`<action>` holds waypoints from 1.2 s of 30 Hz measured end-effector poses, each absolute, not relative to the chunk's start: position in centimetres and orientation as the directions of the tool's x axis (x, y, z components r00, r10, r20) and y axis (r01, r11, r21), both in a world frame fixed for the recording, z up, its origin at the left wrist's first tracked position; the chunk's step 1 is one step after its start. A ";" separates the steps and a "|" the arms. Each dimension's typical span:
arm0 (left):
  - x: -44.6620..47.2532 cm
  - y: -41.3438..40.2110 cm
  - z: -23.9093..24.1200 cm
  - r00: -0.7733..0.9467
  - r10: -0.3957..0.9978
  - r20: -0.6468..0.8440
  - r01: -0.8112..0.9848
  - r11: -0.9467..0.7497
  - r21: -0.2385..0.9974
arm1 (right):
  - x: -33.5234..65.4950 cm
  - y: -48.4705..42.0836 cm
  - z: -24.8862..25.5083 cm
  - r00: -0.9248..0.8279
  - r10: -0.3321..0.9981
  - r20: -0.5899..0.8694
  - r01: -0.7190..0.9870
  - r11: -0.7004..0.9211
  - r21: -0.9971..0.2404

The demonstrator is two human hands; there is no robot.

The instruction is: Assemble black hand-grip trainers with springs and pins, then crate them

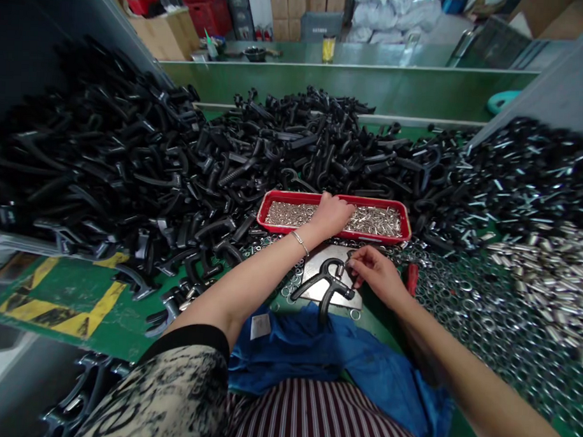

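Observation:
My left hand (334,213) reaches into a long red tray (404,231), its fingers curled down among small silvery metal pins (375,220); whatever they grip is hidden. On a metal plate (312,260) in front of me lies a black hand grip strengthener (331,285) with a coil spring (340,270) at its upper part. My right hand (374,273) is at the right side of the strengthener, thumb and fingers pinched together by the spring end. What sits in that pinch is too small and dark to name.
Black plastic handles (145,149) are heaped across the back and left. To the right lie many metal rings (469,327), silvery sleeves (552,278) and dark parts (542,170). A red-handled tool (412,279) is beside my right wrist. Blue cloth (310,353) covers the near edge.

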State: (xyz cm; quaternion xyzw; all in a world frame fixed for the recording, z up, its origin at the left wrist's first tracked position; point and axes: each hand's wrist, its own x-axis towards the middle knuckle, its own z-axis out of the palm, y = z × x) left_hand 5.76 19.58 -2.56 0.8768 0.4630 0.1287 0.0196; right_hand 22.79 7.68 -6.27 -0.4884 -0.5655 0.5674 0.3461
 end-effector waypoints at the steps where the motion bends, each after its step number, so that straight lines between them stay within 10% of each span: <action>1: 5.6 19.1 -2.4 0.493 0.832 0.254 0.807 -0.547 0.224 | 22.6 7.7 -6.4 -0.275 0.949 -0.156 0.196 -0.103 -0.975; 8: 3.7 13.4 -1.5 0.181 0.967 0.178 0.432 -0.240 0.869 | 22.1 7.7 -5.9 -0.255 0.964 -0.076 0.443 0.047 -0.895; 12: 1.1 9.8 -1.4 0.180 0.982 0.056 0.206 -0.093 0.974 | 22.0 7.5 -5.3 -0.288 0.958 0.004 0.580 0.177 -0.795; 18: 0.4 6.0 -3.2 0.152 0.988 -0.041 0.327 -0.012 0.945 | 21.0 7.6 -3.2 -0.523 0.852 -0.007 0.804 0.491 -0.336; 27: 1.7 4.8 -5.4 0.225 0.969 0.102 0.599 -0.220 0.770 | 25.9 4.7 -3.2 -0.293 0.955 -0.043 0.948 0.296 0.120; 36: 1.8 4.2 -4.0 0.542 0.835 0.095 0.764 -0.536 0.359 | 27.5 4.0 -4.2 -0.240 0.970 0.043 0.881 0.237 -0.410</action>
